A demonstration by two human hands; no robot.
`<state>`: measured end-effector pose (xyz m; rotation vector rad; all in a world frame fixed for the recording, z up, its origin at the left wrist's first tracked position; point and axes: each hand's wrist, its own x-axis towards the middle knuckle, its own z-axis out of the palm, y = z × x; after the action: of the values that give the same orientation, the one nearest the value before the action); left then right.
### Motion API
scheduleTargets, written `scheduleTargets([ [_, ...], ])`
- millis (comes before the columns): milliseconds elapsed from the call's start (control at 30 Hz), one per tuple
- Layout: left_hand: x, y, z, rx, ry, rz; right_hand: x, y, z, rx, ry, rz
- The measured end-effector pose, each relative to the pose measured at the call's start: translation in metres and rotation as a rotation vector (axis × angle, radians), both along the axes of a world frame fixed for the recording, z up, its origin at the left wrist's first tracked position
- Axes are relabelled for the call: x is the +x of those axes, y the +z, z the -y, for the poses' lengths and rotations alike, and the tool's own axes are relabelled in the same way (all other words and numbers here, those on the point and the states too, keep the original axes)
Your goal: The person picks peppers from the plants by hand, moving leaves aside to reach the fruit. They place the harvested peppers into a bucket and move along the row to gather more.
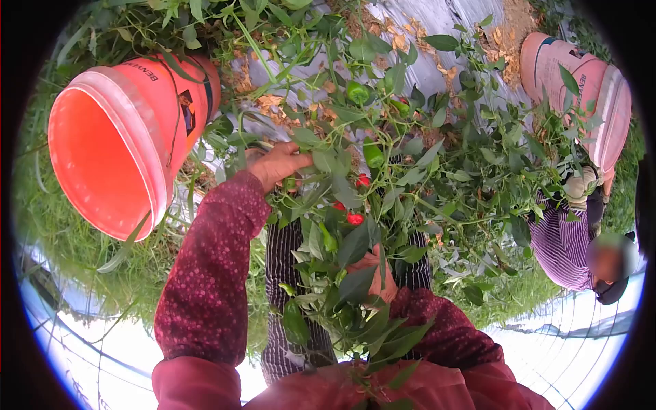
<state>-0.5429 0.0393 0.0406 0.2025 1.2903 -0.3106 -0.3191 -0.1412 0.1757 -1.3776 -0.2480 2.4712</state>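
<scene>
A leafy pepper plant [348,178] spreads in front of me, carrying green and red peppers. My left hand [279,165] is at its left side, with bent fingers among the leaves; a small green pepper [290,183] shows just under them. What the fingertips grip is hidden. Lower down, my right hand [377,275] reaches in behind large leaves that cover most of its fingers. Between the hands hang a red pepper [354,219] and a slim green pepper [329,238]. Another green pepper [296,322] hangs nearest my body, and one more green pepper [373,154] is further up.
An orange-pink bucket [109,82] lies tilted at the left, its mouth toward me. At the right, a co-worker in a striped shirt [564,239] is beside another pink bucket [567,75]. Silvery ground sheeting [471,20] with dry leaves lies beyond the plants.
</scene>
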Motion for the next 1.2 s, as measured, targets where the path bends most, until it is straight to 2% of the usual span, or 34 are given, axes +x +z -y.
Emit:
scheduleTargets([
  [33,0.001,-0.002,0.009,-0.005,-0.001,0.001,0.001,0.001,0.0,0.148,0.205,0.094],
  [100,0.002,-0.005,0.026,0.265,0.102,-0.13,-0.001,-0.001,0.0,0.184,0.269,0.114],
  [133,0.002,-0.006,0.032,0.266,0.102,-0.13,-0.002,-0.003,0.0,0.197,0.291,0.12],
  [200,0.004,-0.003,0.035,0.579,0.126,-0.147,-0.007,-0.01,0.0,-0.618,-1.072,-0.775],
  [233,0.004,-0.001,0.036,0.579,0.127,-0.14,-0.007,-0.011,0.0,-0.613,-1.075,-0.769],
  [300,0.006,0.021,0.019,0.53,0.412,-0.169,-0.006,-0.01,-0.004,-0.695,-1.08,-0.768],
  [333,0.006,0.036,0.009,0.512,0.38,-0.226,-0.007,-0.011,-0.003,-0.691,-1.079,-0.764],
  [367,0.003,0.05,0.002,0.514,0.384,-0.224,-0.007,-0.014,0.001,-0.579,-1.019,-0.753],
  [433,-0.009,0.076,-0.005,0.46,0.474,-0.259,-0.004,-0.009,-0.009,-0.466,-0.958,-0.74],
  [467,-0.013,0.092,-0.006,0.461,0.474,-0.258,-0.001,0.004,-0.028,-0.12,-0.255,-0.334],
  [533,-0.019,0.128,-0.005,0.607,0.155,-0.317,-0.002,-0.004,-0.011,0.224,0.439,0.086],
  [567,-0.021,0.146,0.001,0.587,0.138,-0.284,-0.004,-0.032,0.036,-0.253,-0.224,-0.276],
  [600,-0.028,0.155,0.016,0.708,0.026,-0.25,-0.006,-0.048,0.062,-0.727,-0.896,-0.624],
  [633,-0.028,0.169,0.026,0.63,0.104,-0.208,-0.006,-0.036,0.04,-0.725,-0.893,-0.628],
  [667,-0.027,0.182,0.037,0.551,0.182,-0.164,-0.004,-0.012,-0.006,-0.398,-0.33,-0.295],
  [700,-0.03,0.19,0.046,0.55,0.182,-0.166,-0.001,-0.007,-0.013,-0.22,-0.06,-0.125],
  [733,-0.033,0.195,0.056,0.763,-0.012,-0.069,0.001,-0.002,-0.021,-0.062,0.224,0.04],
  [767,-0.034,0.2,0.062,0.973,-0.21,0.031,0.005,-0.013,-0.005,0.187,0.325,0.037],
  [800,-0.032,0.207,0.062,0.974,-0.208,0.03,0.006,-0.016,-0.003,0.31,0.378,0.032],
  [833,-0.028,0.217,0.061,0.938,-0.267,-0.003,0.006,-0.019,0.0,0.433,0.424,0.033],
  [867,-0.023,0.225,0.062,0.899,-0.327,-0.038,0.004,-0.017,-0.01,0.201,0.426,-0.048],
  [933,-0.006,0.231,0.068,0.963,-0.377,0.022,-0.003,-0.005,-0.022,-0.023,0.425,-0.136],
  [967,0.001,0.231,0.072,1.031,-0.428,0.086,-0.008,0.007,-0.023,-0.237,-0.11,-0.323],
  [1000,0.007,0.231,0.084,0.942,-0.313,0.093,-0.011,0.01,-0.021,-0.352,-0.383,-0.4],
  [1033,0.009,0.226,0.091,0.937,-0.314,0.09,-0.014,0.014,-0.019,-0.46,-0.654,-0.496],
  [1100,0.016,0.216,0.09,0.863,-0.11,-0.121,-0.016,0.011,-0.012,-0.32,-0.41,-0.352],
  [1133,0.014,0.213,0.096,0.665,0.121,-0.05,-0.019,0.008,-0.01,-0.249,-0.286,-0.283],
  [1167,0.017,0.207,0.108,0.661,0.12,-0.054,-0.022,0.005,-0.007,-0.178,-0.164,-0.217],
  [1200,0.025,0.2,0.116,0.567,0.336,-0.086,-0.027,0.003,-0.009,-0.105,-0.045,-0.15],
])
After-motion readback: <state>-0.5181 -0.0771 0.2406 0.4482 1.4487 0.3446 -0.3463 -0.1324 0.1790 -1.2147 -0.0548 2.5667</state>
